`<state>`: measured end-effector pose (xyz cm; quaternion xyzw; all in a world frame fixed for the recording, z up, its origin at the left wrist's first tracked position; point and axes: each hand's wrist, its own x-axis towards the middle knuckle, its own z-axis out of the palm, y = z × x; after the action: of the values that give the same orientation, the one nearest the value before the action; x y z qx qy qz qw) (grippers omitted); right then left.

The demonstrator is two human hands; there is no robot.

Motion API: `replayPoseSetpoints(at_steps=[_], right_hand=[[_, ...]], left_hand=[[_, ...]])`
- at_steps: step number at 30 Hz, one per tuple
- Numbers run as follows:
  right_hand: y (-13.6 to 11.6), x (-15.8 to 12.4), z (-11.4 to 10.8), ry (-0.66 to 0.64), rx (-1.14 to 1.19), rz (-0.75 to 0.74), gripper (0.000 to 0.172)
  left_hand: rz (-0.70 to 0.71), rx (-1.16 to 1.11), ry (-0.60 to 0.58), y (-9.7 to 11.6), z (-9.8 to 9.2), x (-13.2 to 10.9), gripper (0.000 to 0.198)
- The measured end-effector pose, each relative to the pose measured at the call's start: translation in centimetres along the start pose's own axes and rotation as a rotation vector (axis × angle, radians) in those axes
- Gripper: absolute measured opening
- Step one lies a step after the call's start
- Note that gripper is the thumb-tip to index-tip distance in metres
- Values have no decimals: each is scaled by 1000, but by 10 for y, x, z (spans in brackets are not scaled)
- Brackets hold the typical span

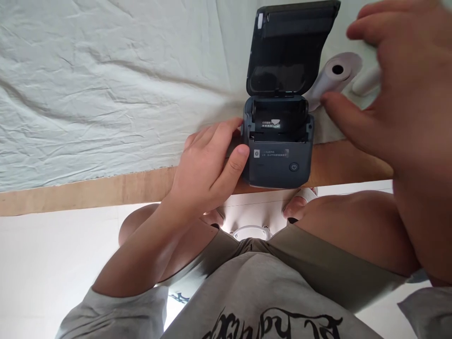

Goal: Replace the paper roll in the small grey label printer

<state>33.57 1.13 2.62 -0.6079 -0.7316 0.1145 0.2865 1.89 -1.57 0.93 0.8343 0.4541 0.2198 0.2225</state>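
Observation:
A small dark grey label printer [278, 157] sits at the near edge of the table with its lid [287, 47] flipped up and its paper bay empty. My left hand [208, 165] rests against the printer's left side, fingers curled and thumb on its front corner. My right hand [395, 103] hovers raised at the right, fingers apart and holding nothing, just above a white paper roll [334, 75] lying on the cloth beside the printer. A second white roll [365, 81] lies partly hidden behind that hand.
A wrinkled white cloth [106, 94] covers the table, leaving a bare wooden strip [88, 193] along the near edge. Below are my knees, grey shorts and a grey shirt, with a pale floor underneath.

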Motion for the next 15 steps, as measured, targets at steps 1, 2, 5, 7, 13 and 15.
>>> replayPoseSetpoints(at_steps=[1, 2, 5, 7, 13, 15], right_hand=[[-1, 3, 3, -35, -81, -38, 68], [1, 6, 7, -64, -154, -69, 69], [14, 10, 15, -60, -243, -45, 63], [18, 12, 17, -51, -261, -18, 57], [3, 7, 14, 10, -200, 18, 31], [-1, 4, 12, 11, -203, 33, 36]], left_hand=[[4, -1, -1, 0, 0, 0, 75], [6, -3, -4, 0, -1, 0, 76], [8, 6, -6, 2, -1, 0, 76], [4, 14, -4, 2, -1, 0, 75], [6, 11, -10, 2, -1, -1, 73], [12, 8, -12, 2, -1, -1, 72]])
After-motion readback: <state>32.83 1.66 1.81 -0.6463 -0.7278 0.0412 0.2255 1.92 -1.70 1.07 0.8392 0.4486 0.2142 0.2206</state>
